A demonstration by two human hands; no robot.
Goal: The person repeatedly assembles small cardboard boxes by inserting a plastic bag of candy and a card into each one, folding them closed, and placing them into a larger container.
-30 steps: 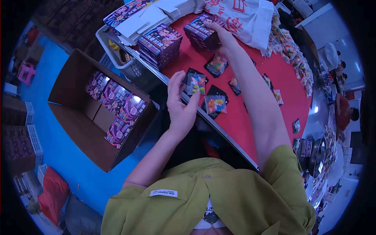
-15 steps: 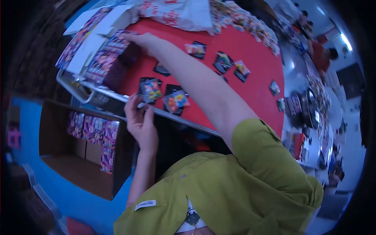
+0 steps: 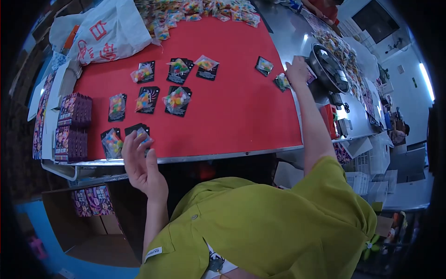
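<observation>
My left hand, fingers apart and empty, hovers at the table's near edge, beside a candy packet on black cards. On the far right, my right hand reaches over the edge of a stack of printed packs, its fingers apart; their tips are partly hard to make out. Close to it lies a candy packet on a black card, and another such pair is to its left. More clear packets of coloured candy rest on black cards on the red tabletop.
Purple boxes stand at the left. A white bag and piled candy packets lie at the back. Right of the red surface are a metal pan and scissors. Below left is a cardboard box. A person in red is behind.
The view has turned right. My right hand has left the purple boxes and moved across to the packs by the pan. My left hand has stayed near the packets at the table's near edge.
</observation>
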